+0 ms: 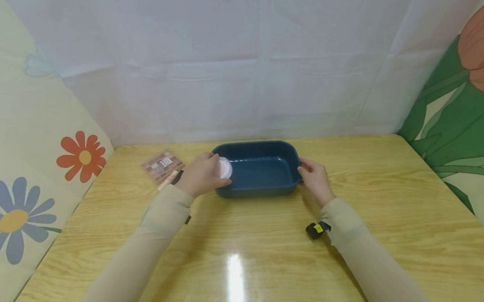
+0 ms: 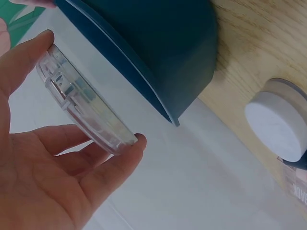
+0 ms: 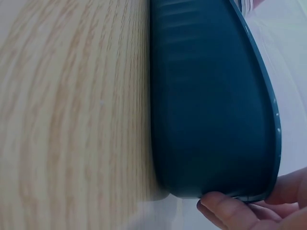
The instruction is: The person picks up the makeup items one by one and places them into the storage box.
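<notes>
My left hand (image 1: 204, 175) holds a round, clear plastic compact (image 2: 86, 103) by its edges, thumb on one side and fingertips on the other. In the head view the compact's pale disc overlaps the left end of a dark blue rectangular bin (image 1: 261, 190). The left wrist view shows the compact tilted, apart from the bin's rim. At the bin's right end my right hand (image 1: 317, 179) grips the rim, with fingers (image 3: 230, 211) against the outside of the end wall. The bin stands upright on the table, and its visible floor is bare.
Left of the bin lies an eyeshadow palette (image 1: 163, 165) with a pale stick-shaped item (image 1: 168, 180) beside it. A white-lidded jar (image 2: 276, 125) stands near the palette. White cloth (image 1: 239, 79) hangs behind the wooden table (image 1: 278, 248); floral panels flank both sides.
</notes>
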A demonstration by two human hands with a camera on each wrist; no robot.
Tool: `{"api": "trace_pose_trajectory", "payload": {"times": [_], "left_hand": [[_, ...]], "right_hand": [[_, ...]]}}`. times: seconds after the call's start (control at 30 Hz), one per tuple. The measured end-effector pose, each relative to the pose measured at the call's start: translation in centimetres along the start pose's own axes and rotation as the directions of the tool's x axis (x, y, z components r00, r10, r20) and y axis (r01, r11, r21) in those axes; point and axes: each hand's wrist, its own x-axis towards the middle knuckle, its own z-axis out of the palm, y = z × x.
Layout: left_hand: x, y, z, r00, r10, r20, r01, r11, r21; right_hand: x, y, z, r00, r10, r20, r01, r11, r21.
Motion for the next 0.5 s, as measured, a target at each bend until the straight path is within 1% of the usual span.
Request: {"api": "trace_pose_trajectory", "payload": {"times": [0.27, 0.5], "left_hand": [[0.28, 0.21, 0.17, 1.000, 0.022, 0.000, -0.022, 1.000, 0.008], [0.64, 0.34, 0.33, 0.999, 0.041, 0.000, -0.041, 0.999, 0.006]], "right_hand": [[0.11, -0.01, 0.04, 1.000, -0.005, 0.000, 0.005, 1.000, -0.013], [0.20, 0.02, -0.13, 1.000, 0.011, 0.009, -0.011, 1.000, -0.012]]}}
